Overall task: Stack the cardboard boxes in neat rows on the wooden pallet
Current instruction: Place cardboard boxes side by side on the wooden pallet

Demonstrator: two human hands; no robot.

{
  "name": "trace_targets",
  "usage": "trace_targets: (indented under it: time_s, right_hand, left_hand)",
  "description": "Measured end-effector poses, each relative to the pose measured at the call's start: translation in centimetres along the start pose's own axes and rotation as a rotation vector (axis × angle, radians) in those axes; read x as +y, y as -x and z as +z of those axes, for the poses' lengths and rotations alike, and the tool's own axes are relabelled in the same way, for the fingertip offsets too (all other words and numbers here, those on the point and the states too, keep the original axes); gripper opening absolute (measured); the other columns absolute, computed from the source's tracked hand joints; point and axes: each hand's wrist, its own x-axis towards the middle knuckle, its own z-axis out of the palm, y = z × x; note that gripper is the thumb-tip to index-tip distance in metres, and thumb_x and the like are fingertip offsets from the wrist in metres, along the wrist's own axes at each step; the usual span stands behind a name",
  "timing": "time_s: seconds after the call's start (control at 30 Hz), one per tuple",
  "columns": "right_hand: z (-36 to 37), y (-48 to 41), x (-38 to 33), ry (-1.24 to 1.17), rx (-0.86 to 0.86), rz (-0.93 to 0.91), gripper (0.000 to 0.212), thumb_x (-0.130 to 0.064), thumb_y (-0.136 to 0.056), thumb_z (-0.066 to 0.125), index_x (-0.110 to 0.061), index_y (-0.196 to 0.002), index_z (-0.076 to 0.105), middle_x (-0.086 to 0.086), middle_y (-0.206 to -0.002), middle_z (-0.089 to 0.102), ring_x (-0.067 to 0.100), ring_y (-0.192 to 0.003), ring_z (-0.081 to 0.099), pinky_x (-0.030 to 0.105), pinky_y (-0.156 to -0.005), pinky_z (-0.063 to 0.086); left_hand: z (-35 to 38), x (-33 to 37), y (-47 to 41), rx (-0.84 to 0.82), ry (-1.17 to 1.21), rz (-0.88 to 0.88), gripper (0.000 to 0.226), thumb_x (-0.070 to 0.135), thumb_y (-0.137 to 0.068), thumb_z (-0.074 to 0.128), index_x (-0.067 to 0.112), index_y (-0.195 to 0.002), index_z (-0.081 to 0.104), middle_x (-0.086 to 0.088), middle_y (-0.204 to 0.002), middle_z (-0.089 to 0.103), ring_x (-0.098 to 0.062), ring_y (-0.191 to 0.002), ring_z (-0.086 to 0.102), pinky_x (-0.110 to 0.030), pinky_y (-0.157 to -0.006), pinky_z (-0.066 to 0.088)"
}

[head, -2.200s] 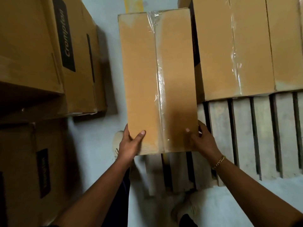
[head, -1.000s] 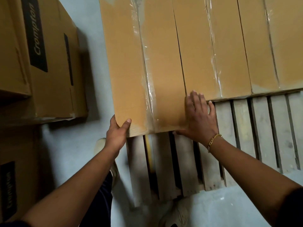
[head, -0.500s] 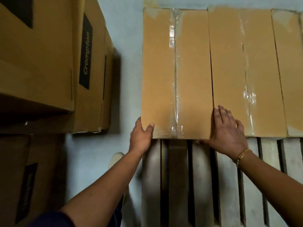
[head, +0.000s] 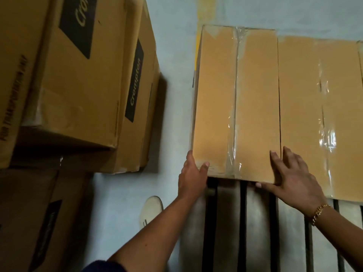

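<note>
Down at the near edge, a dark sleeve (head: 98,266) and two bare forearms reach forward, and a pale shoe (head: 151,210) stands on the grey floor (head: 121,193) just left of the wooden pallet (head: 257,222). The pallet's near slats are bare, with dark gaps between them.

Left hand (head: 193,177) is on the near-left corner of the cardboard box (head: 253,107): thumb hooked over the top face, palm wrapped round the corner, gripping it. How the rest of that hand lies down the side, I cannot tell.

Right hand (head: 292,177), gold bracelet (head: 319,213) at the wrist, lies flat on the near-right corner. Its fingers (head: 288,156) are straight and spread, holding nothing, and they straddle the seam between this box and the neighbouring box (head: 302,107). The thumb runs along the near edge.

The box itself lies flat on the pallet at the left end of the row, side by side with its neighbour, and a strip of clear tape (head: 235,95) runs down its top. Its near edge sits a touch farther back than the neighbour's. Another box edge just shows at the far right.

Over on the left, well apart across the floor, branded cartons (head: 82,85) are stacked, with "Crompton" readable on a black label. Farthest off, a yellow mark (head: 206,8) shows on the floor beyond the row.
</note>
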Motion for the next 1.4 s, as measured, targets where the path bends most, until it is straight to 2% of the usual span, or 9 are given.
trace_targets:
  time_s: [0.13, 0.27, 0.4, 0.47, 0.53, 0.63, 0.73, 1.03, 1.4]
  right_hand:
    - [1.2, 0.8, 0.1, 0.080, 0.035, -0.043, 0.110, -0.099, -0.072, 0.015, -0.036, -0.162, 0.002, -0.002, -0.170, -0.009, 0.031, -0.155, 0.006, 0.057, -0.116, 0.029]
    - [2.3, 1.4, -0.5, 0.116, 0.038, -0.031, 0.107, -0.095, -0.074, 0.012, -0.034, -0.162, 0.016, -0.004, -0.170, 0.003, 0.029, -0.154, 0.011, 0.057, -0.117, 0.022]
    - [2.5, 1.2, -0.4, 0.117, 0.047, -0.046, 0.108, -0.097, -0.068, 0.002, -0.040, -0.159, -0.006, -0.011, -0.166, -0.015, 0.024, -0.155, 0.000, 0.052, -0.120, 0.014]
    - [2.1, 1.1, -0.5, 0.098, 0.050, -0.049, 0.109, -0.097, -0.069, 0.007, -0.038, -0.161, -0.002, -0.013, -0.167, -0.012, 0.022, -0.156, 0.002, 0.051, -0.120, 0.017]
    - [1.5, 0.8, -0.5, 0.069, 0.088, -0.023, 0.111, -0.097, -0.073, 0.020, -0.031, -0.163, 0.008, -0.010, -0.170, -0.001, 0.021, -0.155, 0.008, 0.052, -0.119, 0.023]
    - [0.8, 0.0, -0.1, 0.020, 0.086, 0.016, 0.126, -0.094, -0.065, 0.040, -0.023, -0.163, 0.004, -0.003, -0.170, -0.003, 0.024, -0.155, 0.006, 0.054, -0.119, 0.024]
    - [0.7, -0.7, 0.0, 0.000, 0.039, 0.027, 0.137, -0.094, -0.062, 0.051, -0.019, -0.162, -0.005, -0.001, -0.170, -0.011, 0.024, -0.156, 0.000, 0.053, -0.121, 0.022]
    - [1.4, -0.8, -0.3, -0.060, 0.060, 0.047, 0.135, -0.083, -0.065, 0.067, -0.018, -0.162, -0.001, 0.001, -0.170, -0.010, 0.026, -0.156, -0.001, 0.057, -0.120, 0.021]
    - [1.7, -0.9, -0.2, -0.080, 0.059, 0.075, 0.138, -0.079, -0.064, 0.071, -0.016, -0.163, -0.002, 0.000, -0.171, -0.007, 0.026, -0.156, 0.001, 0.059, -0.119, 0.027]
  left_hand:
    - [-0.3, -0.1, 0.6, -0.004, -0.055, 0.026, 0.062, 0.043, -0.105, 0.052, 0.020, -0.157, 0.026, -0.006, -0.152, 0.051, -0.032, -0.133, 0.055, -0.043, -0.110, 0.046]
    - [-0.2, -0.6, 1.1, 0.013, -0.061, 0.031, 0.063, 0.043, -0.105, 0.052, 0.021, -0.158, 0.026, -0.005, -0.153, 0.051, -0.031, -0.134, 0.056, -0.043, -0.111, 0.046]
    - [-0.4, -1.2, 1.5, -0.005, -0.040, 0.031, 0.070, 0.058, -0.102, 0.046, 0.024, -0.159, 0.024, -0.003, -0.156, 0.049, -0.029, -0.136, 0.054, -0.043, -0.112, 0.046]
    - [-0.7, -1.6, 1.4, -0.028, -0.018, 0.036, 0.100, 0.091, -0.082, 0.022, 0.027, -0.159, 0.022, -0.001, -0.156, 0.047, -0.028, -0.137, 0.053, -0.044, -0.112, 0.046]
    - [-1.3, -1.9, 1.0, -0.078, -0.030, 0.023, 0.116, 0.100, -0.068, 0.011, 0.030, -0.160, 0.017, 0.000, -0.158, 0.043, -0.027, -0.138, 0.051, -0.044, -0.113, 0.044]
    - [-1.8, -1.8, 0.7, -0.120, -0.024, 0.047, 0.090, 0.072, -0.094, 0.047, 0.030, -0.163, 0.007, 0.002, -0.167, 0.029, -0.026, -0.147, 0.041, -0.043, -0.117, 0.036]
    - [-2.0, -1.9, 0.2, -0.105, 0.023, 0.068, 0.092, 0.060, -0.096, 0.059, 0.030, -0.164, 0.005, 0.003, -0.167, 0.029, -0.024, -0.147, 0.041, -0.039, -0.116, 0.036]
    - [-1.6, -2.0, -1.3, -0.124, -0.018, 0.097, 0.085, 0.048, -0.101, 0.060, 0.030, -0.164, 0.005, -0.005, -0.163, 0.039, -0.032, -0.141, 0.048, -0.045, -0.116, 0.041]
    - [-2.0, -2.7, -1.9, -0.188, 0.077, 0.079, 0.090, 0.061, -0.094, 0.062, 0.033, -0.162, 0.010, 0.001, -0.160, 0.042, -0.027, -0.139, 0.049, -0.045, -0.112, 0.045]
